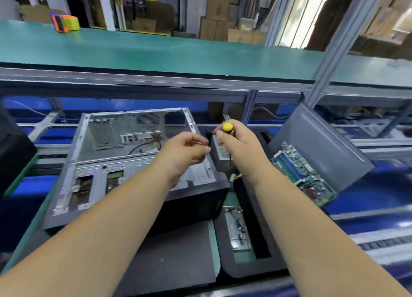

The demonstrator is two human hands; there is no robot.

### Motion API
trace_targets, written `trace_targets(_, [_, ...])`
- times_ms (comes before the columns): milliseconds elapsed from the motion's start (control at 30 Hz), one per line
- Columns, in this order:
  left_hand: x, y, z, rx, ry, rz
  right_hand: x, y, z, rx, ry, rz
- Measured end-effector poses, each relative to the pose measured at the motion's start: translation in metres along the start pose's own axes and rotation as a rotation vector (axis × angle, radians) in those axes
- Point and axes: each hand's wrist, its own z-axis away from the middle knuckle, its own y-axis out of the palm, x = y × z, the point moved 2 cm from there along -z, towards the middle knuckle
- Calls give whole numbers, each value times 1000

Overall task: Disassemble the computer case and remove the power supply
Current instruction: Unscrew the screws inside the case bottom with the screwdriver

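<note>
The open computer case (124, 162) lies on the worktop (24, 227) at left, the power supply (219, 156) just right of it, the motherboard (305, 176) farther right leaning on a side panel (323, 149), and a shelf (156, 51) runs behind above them.

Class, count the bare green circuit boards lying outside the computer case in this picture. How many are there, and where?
1: a green board right of the case, resting against a grey panel. Others may be hidden behind the arms.
</note>
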Motion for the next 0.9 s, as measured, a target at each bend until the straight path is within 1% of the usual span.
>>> trace_targets(100, [8,40,-10,4,113,-287,-26,-36,0,-61,-42,138])
trace_targets(200, [19,73,-19,22,215,-662,-55,-66,1,-92,-31,238])
trace_targets(267, [25,94,-23,67,286,-950,-76,-81,5,-95,24,254])
trace_targets(367, [39,125,-32,195,409,-1403,-111,-99,11,-140,157,276])
trace_targets(433, [52,137,-38,267,386,-1622,-135,-110,15,-150,299,279])
trace_targets(533, [66,144,-46,309,229,-1710,-167,-122,21,-116,483,279])
trace_targets(633, [71,144,-52,306,170,-1692,-186,-127,27,-78,561,288])
trace_targets(733, [70,145,-53,237,192,-1642,-200,-124,30,-46,607,337])
trace_targets(900, [63,139,-48,95,283,-1505,-216,-106,39,-37,606,354])
